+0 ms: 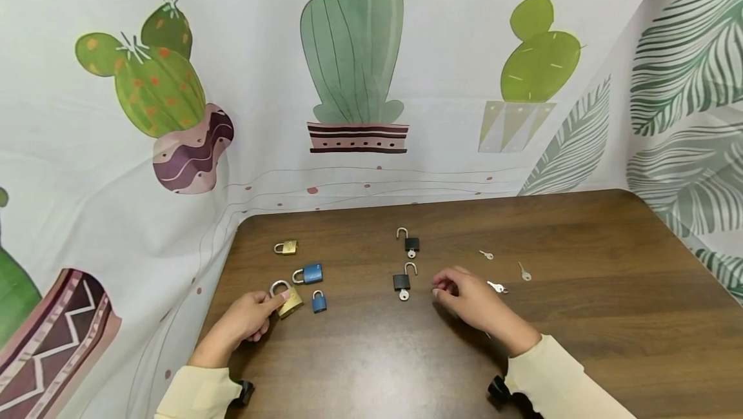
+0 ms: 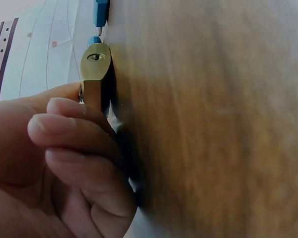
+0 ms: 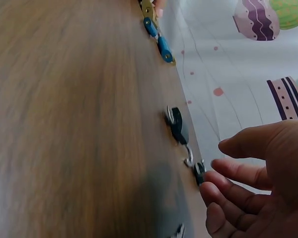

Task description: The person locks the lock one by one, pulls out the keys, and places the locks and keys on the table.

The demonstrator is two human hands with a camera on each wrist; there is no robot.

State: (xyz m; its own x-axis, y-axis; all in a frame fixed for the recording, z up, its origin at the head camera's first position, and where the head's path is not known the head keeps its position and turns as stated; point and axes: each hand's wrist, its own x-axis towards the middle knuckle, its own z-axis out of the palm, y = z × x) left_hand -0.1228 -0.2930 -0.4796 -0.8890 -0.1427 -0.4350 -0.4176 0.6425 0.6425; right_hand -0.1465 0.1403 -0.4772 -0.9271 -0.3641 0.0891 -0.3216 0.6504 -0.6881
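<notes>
My left hand [image 1: 251, 316] pinches a large brass padlock [image 1: 291, 305] at the left of the table, thumb on its upper face. Its keyhole end faces the left wrist camera, where the brass body [image 2: 95, 64] shows beyond curled fingers. Beside it lie a small blue padlock [image 1: 319, 302] and a larger blue padlock [image 1: 312, 273], shackles closed. My right hand [image 1: 473, 300] holds nothing, its fingers loosely bent above the table. To its left is a black padlock [image 1: 401, 282] with its shackle swung out and a key [image 1: 404, 295] in it.
A second black padlock [image 1: 411, 243], unlocked with a key in it, lies farther back. A small brass padlock [image 1: 289, 247] is at the back left. Loose keys lie around the right hand, among them one key [image 1: 525, 272] and another [image 1: 487, 254]. A printed cloth [image 1: 453, 71] hangs behind the table.
</notes>
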